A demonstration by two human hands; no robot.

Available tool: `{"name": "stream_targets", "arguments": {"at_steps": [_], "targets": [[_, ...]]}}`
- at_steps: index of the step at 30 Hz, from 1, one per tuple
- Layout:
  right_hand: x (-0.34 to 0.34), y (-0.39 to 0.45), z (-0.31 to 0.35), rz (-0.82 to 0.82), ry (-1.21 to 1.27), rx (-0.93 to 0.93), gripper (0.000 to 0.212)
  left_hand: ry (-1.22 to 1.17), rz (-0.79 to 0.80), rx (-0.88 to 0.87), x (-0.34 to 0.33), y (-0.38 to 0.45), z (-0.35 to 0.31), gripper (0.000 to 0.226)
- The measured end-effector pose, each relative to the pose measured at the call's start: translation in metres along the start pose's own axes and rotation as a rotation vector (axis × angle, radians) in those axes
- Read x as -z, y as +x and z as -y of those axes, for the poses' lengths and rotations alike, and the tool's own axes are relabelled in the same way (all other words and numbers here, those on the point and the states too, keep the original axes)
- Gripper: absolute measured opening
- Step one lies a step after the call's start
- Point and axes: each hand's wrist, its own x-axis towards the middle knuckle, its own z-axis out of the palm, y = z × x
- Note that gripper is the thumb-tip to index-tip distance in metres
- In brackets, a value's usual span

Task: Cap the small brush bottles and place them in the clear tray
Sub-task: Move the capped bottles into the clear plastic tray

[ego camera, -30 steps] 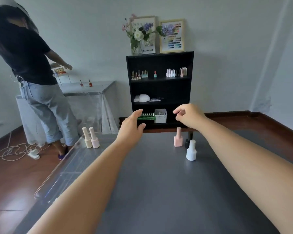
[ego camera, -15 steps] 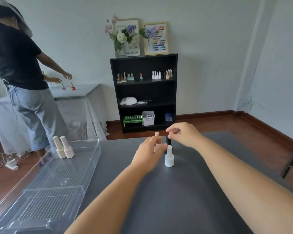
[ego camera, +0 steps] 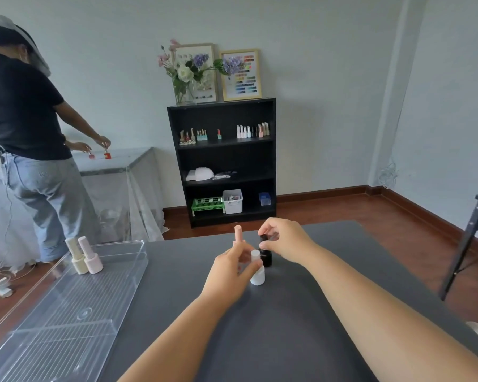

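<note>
Right hand (ego camera: 283, 241) pinching black bottle (ego camera: 265, 256) cap, standing upright. Left hand (ego camera: 231, 271) closing fingers around white bottle (ego camera: 257, 272), just beside. Tray (ego camera: 116, 274) lying far left.

Both forearms bare, no sleeves; left grip (ego camera: 230, 272), right grip (ego camera: 284, 239) ungloved.

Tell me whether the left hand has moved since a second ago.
Yes. The left hand moved right, from near the clear tray to the white bottle.

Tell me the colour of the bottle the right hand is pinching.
Black. The black bottle shows in the head view, right hand pinching its cap.
</note>
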Motion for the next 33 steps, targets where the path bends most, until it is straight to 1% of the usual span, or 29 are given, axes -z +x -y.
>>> {"name": "stream_targets", "arguments": {"at_steps": [4,7,9,16,20,25,29,33], "targets": [[0.009,-0.011,0.003,0.074,0.004,-0.017,0.023,0.002,0.003,0.023,0.012,-0.005,0.001,0.018],[0.014,-0.017,0.012,0.177,0.01,-0.026,0.023,0.071,0.053,0.026,0.034,-0.008,0.002,0.018],[0.014,-0.02,0.022,0.224,0.028,-0.019,0.023,0.111,0.051,0.026,0.052,-0.009,0.003,0.016],[-0.007,-0.014,0.076,0.252,0.164,0.062,0.024,0.217,-0.083,0.039,0.137,-0.017,0.009,0.02],[-0.031,0.0,0.115,0.201,0.181,0.158,0.025,0.277,-0.179,0.072,0.19,-0.022,0.022,0.016],[-0.064,0.016,0.163,0.093,0.335,0.213,0.023,0.352,-0.254,0.138,0.238,-0.027,0.054,0.016],[-0.095,0.031,0.195,0.051,0.395,0.256,0.023,0.361,-0.276,0.212,0.26,-0.031,0.082,0.015],[-0.131,0.049,0.214,0.062,0.343,0.242,0.023,0.436,-0.274,0.237,0.265,-0.028,0.107,0.011]]}}
